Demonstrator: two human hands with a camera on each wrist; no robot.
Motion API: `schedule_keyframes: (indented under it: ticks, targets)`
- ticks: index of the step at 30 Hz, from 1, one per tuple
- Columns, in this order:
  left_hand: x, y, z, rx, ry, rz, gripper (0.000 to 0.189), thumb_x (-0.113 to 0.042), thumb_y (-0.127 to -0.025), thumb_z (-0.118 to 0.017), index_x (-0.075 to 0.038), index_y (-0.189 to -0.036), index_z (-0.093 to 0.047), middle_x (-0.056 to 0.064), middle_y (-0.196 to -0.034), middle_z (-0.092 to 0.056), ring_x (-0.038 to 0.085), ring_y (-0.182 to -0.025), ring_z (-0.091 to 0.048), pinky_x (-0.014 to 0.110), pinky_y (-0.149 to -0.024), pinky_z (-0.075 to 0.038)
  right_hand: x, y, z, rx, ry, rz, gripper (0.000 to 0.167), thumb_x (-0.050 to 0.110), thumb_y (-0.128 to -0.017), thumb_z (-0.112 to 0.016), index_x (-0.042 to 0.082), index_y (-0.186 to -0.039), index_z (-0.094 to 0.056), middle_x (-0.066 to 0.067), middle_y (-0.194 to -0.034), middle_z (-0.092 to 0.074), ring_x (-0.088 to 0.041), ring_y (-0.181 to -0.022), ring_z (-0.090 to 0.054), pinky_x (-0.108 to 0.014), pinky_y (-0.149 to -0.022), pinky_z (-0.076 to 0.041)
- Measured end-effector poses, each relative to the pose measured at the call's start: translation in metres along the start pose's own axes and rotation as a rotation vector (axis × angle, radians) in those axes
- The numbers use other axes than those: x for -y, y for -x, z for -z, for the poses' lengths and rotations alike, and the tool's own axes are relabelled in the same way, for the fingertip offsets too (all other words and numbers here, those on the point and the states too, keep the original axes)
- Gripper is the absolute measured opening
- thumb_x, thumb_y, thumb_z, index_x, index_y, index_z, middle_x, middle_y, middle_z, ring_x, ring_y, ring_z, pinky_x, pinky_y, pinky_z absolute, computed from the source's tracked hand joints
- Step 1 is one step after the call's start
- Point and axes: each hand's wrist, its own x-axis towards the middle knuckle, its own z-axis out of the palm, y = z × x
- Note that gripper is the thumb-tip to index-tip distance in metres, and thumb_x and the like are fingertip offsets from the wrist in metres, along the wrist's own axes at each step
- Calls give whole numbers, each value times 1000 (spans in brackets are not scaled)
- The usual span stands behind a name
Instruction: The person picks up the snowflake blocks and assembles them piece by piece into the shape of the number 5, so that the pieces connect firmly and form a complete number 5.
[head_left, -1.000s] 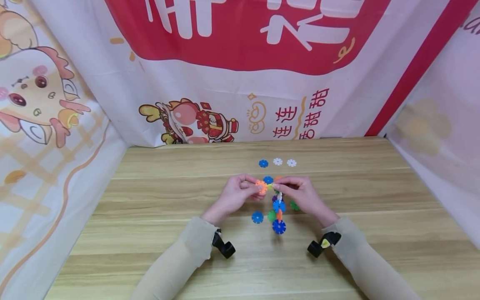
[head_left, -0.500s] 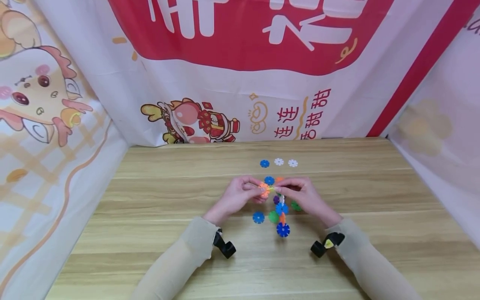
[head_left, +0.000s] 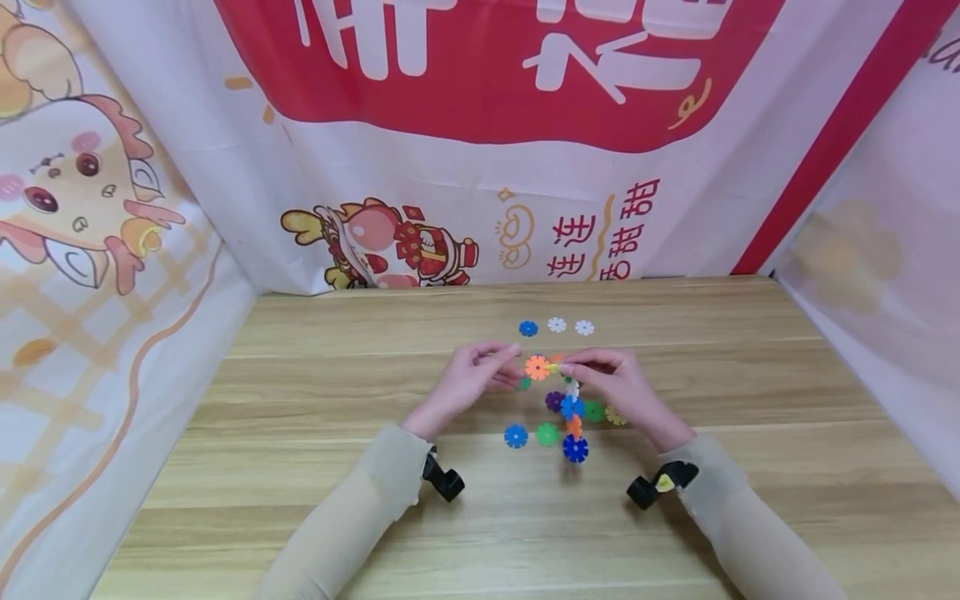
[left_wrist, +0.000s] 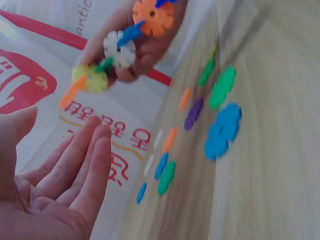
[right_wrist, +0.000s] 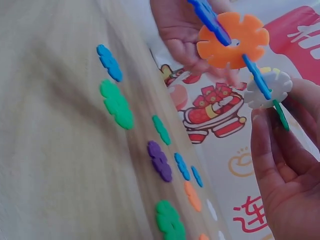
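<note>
The right hand [head_left: 624, 385] has thumb and fingertips drawn narrow, pinching a chain of discs [head_left: 573, 390] by its yellow link [head_left: 553, 367] and green link [left_wrist: 103, 65]; I can't tell exactly which one bears the grip. The left hand [head_left: 472, 375] holds nothing, its fingers loosely apart just beside the orange end disc [head_left: 532, 367].

The chain hangs in the air above the table [head_left: 540, 537], seven discs long. From the orange end disc, which points toward the left hand, it goes right to the pinch, then its long axis bends toward the person, through a white link [left_wrist: 120, 56], a light blue link [head_left: 572, 407] and a second orange link [head_left: 574, 427] to the dark blue end disc [head_left: 576, 450], the nearest to the person. Each is flat, smooth, plastic-looking and round, with a notched rim, neighbours slotted crosswise.

Below and around lie twelve loose discs of the same shape: three blue discs [head_left: 516, 436], three green discs [head_left: 547, 434], two orange discs [left_wrist: 169, 139], two white discs [head_left: 557, 325], one purple disc [head_left: 555, 402] and one yellow disc [head_left: 616, 414]. The table has streaked wood grain; behind it hangs a creased printed cloth [head_left: 480, 108]
</note>
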Motion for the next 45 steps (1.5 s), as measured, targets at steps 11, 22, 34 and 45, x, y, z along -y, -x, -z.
schedule_keyframes:
  ticks: [11, 22, 34, 45]
  targets:
    - [17, -22, 5, 56, -643, -60, 44, -21, -90, -81, -2, -127, -67, 8, -119, -70, 19, -107, -65, 32, -94, -53, 1, -1, 5, 3, -29, -18, 27, 27, -98, -72, 4, -111, -76, -10, -112, -73, -27, -101, -67, -39, -87, -56]
    - [14, -37, -3, 86, -764, 10, 32, -15, -85, -86, -6, -114, -74, 2, -103, -69, 15, -92, -61, 30, -84, -52, -2, -1, 4, 2, -17, 4, 33, 26, -98, -72, -4, -114, -73, -13, -110, -73, -28, -97, -67, -41, -83, -58]
    - [14, -35, 0, 66, -597, 32, 29, -5, -84, -84, -5, -108, -68, 3, -95, -68, 15, -86, -64, 30, -78, -55, -5, -1, 4, -8, -6, 3, 30, 28, -98, -72, 2, -111, -75, -8, -108, -74, -27, -97, -67, -48, -84, -57]
    - [5, -11, 6, -8, -416, -74, 15, -7, -85, -83, -13, -97, -76, -4, -91, -71, 14, -81, -68, 30, -74, -58, -4, 0, 6, -3, -18, -4, 24, 24, -99, -71, 3, -110, -76, -12, -108, -74, -31, -96, -66, -47, -84, -58]
